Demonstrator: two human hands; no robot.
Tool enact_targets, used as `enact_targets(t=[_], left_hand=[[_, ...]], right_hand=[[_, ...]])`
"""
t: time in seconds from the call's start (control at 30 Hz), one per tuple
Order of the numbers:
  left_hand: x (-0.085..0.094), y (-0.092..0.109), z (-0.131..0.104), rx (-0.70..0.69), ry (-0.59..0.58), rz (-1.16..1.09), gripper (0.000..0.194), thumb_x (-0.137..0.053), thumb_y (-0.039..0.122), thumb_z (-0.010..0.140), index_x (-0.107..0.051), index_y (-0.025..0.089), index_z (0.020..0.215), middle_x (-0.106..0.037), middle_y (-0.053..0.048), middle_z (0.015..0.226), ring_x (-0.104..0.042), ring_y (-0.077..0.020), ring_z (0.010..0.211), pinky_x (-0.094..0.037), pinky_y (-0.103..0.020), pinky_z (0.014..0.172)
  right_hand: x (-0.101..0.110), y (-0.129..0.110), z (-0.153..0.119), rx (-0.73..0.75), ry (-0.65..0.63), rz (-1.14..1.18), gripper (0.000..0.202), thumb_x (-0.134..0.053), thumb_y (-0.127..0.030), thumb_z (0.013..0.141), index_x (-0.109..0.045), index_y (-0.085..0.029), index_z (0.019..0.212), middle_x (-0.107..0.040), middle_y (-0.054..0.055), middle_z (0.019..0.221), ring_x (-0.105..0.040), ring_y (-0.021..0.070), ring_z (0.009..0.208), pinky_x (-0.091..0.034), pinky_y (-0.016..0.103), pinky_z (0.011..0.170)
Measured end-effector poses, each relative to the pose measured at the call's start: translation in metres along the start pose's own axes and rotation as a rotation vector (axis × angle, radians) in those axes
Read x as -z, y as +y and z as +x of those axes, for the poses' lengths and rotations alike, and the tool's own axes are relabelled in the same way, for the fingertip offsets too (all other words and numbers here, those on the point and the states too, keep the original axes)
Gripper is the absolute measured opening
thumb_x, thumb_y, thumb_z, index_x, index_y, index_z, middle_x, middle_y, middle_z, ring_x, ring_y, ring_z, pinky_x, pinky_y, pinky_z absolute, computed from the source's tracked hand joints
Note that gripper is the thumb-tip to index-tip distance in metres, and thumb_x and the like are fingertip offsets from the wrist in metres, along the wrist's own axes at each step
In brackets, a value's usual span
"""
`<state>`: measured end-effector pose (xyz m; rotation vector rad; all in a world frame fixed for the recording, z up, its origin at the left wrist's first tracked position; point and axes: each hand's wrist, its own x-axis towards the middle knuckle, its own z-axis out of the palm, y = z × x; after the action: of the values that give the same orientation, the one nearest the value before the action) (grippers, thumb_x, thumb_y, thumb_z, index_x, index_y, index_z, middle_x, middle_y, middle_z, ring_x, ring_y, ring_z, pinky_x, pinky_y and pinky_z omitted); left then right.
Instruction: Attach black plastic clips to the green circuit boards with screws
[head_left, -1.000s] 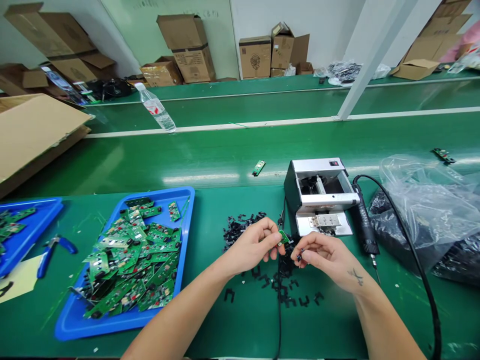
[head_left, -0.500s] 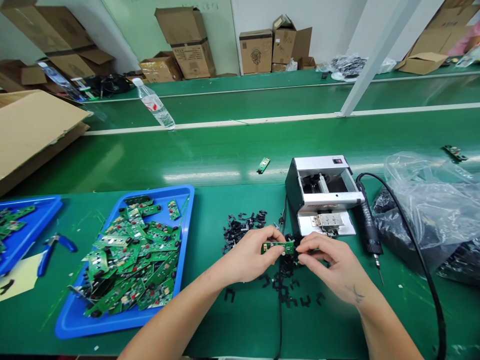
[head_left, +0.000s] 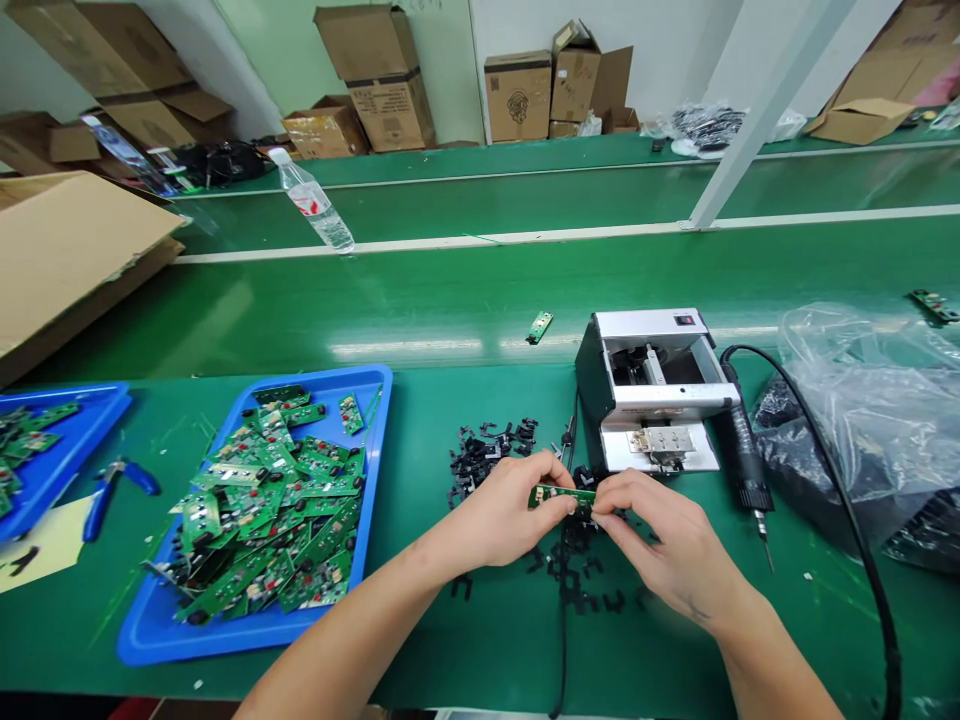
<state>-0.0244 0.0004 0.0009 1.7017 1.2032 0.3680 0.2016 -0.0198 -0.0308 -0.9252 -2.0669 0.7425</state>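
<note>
A narrow green circuit board (head_left: 561,497) is held level above the bench. My left hand (head_left: 506,510) pinches its left part between thumb and fingers. At the board's right end, my right hand (head_left: 652,525) has thumb and forefinger closed on the tip; whether a small black part is also between them is hidden. Beneath and behind the hands lies a loose pile of small black plastic clips (head_left: 480,460), with several more scattered in front. Left of my forearm, a blue tray (head_left: 379,440) holds many similar circuit boards (head_left: 300,490).
A silver-and-black machine (head_left: 652,385) stands behind my right hand. Beside it lie an electric screwdriver (head_left: 750,480) and clear plastic bags (head_left: 862,420). A black cable (head_left: 562,630) crosses the bench. Blue-handled cutters (head_left: 112,490) and a second tray (head_left: 67,460) are at left; a lone board (head_left: 539,327) lies behind.
My right hand has moved in to the board's right end, where its fingertips now meet it. The board has tilted slightly in my left hand. The whole view has shifted a little.
</note>
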Motion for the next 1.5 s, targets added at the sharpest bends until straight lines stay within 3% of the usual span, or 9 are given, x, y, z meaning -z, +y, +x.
enact_targets(t=[0.33,0.77,0.97,1.13,1.23,1.3,1.37,1.5], left_hand=[[-0.004,-0.006,0.001,-0.018,0.000,0.002,0.015,-0.057,0.034,0.096,-0.064,0.021,0.098,-0.068,-0.003,0.099,-0.059,-0.0174,0.085,-0.040,-0.025,0.069],[-0.006,-0.004,0.000,-0.046,0.015,0.026,0.016,-0.054,0.036,0.098,-0.061,0.021,0.096,-0.066,-0.001,0.089,-0.058,-0.0168,0.081,-0.039,-0.026,0.069],[-0.012,-0.002,0.002,-0.069,0.009,-0.003,0.008,-0.061,0.025,0.089,-0.055,0.021,0.092,-0.061,0.002,0.080,-0.054,-0.0134,0.066,-0.038,-0.024,0.061],[-0.021,-0.004,0.006,-0.119,0.097,0.000,0.009,-0.061,0.017,0.083,-0.053,0.021,0.086,-0.059,0.003,0.077,-0.054,-0.0124,0.064,-0.037,-0.023,0.060],[-0.024,-0.006,0.006,-0.150,0.110,0.001,0.007,-0.060,0.017,0.084,-0.054,0.021,0.086,-0.060,0.002,0.078,-0.055,-0.0124,0.065,-0.038,-0.023,0.060],[-0.025,-0.008,0.006,-0.180,0.123,0.014,0.006,-0.059,0.017,0.085,-0.054,0.021,0.086,-0.062,0.002,0.080,-0.055,-0.0123,0.066,-0.040,-0.023,0.061],[-0.026,-0.009,0.009,-0.256,0.147,0.037,0.005,-0.058,0.016,0.087,-0.055,0.020,0.087,-0.064,0.000,0.085,-0.058,-0.0131,0.070,-0.044,-0.024,0.065],[-0.028,-0.015,0.024,-0.535,0.235,0.148,0.011,-0.051,0.011,0.092,-0.057,0.020,0.091,-0.067,-0.005,0.092,-0.062,-0.0170,0.085,-0.049,-0.029,0.079]], right_hand=[[-0.001,-0.001,-0.002,0.025,-0.013,-0.045,0.016,-0.055,-0.006,0.095,-0.060,-0.021,0.098,-0.066,0.005,0.091,-0.064,0.0170,0.083,-0.054,0.031,0.071],[-0.005,0.001,-0.005,0.044,0.005,-0.122,0.020,-0.057,-0.003,0.094,-0.060,-0.020,0.103,-0.066,0.007,0.096,-0.064,0.0179,0.088,-0.054,0.033,0.075],[-0.010,-0.002,-0.007,0.026,0.043,-0.209,0.018,-0.057,-0.004,0.094,-0.058,-0.021,0.101,-0.064,0.007,0.093,-0.064,0.0197,0.089,-0.056,0.035,0.076],[-0.014,-0.008,-0.010,-0.007,0.086,-0.281,0.016,-0.056,-0.006,0.095,-0.055,-0.022,0.096,-0.062,0.007,0.091,-0.063,0.0210,0.088,-0.056,0.038,0.078],[-0.013,-0.009,-0.010,-0.057,0.124,-0.352,0.015,-0.058,-0.013,0.096,-0.059,-0.021,0.109,-0.063,0.009,0.095,-0.065,0.0225,0.088,-0.056,0.038,0.077],[-0.011,-0.009,-0.010,-0.067,0.112,-0.363,0.022,-0.058,-0.015,0.097,-0.060,-0.020,0.118,-0.065,0.010,0.098,-0.067,0.0222,0.088,-0.057,0.037,0.079],[-0.008,-0.008,-0.009,-0.038,0.091,-0.350,0.020,-0.058,-0.013,0.096,-0.061,-0.020,0.115,-0.067,0.009,0.098,-0.068,0.0209,0.089,-0.058,0.035,0.080],[0.004,-0.001,-0.005,0.115,0.137,-0.418,0.020,-0.061,-0.006,0.091,-0.064,-0.020,0.104,-0.069,0.008,0.093,-0.069,0.0199,0.086,-0.057,0.033,0.078]])
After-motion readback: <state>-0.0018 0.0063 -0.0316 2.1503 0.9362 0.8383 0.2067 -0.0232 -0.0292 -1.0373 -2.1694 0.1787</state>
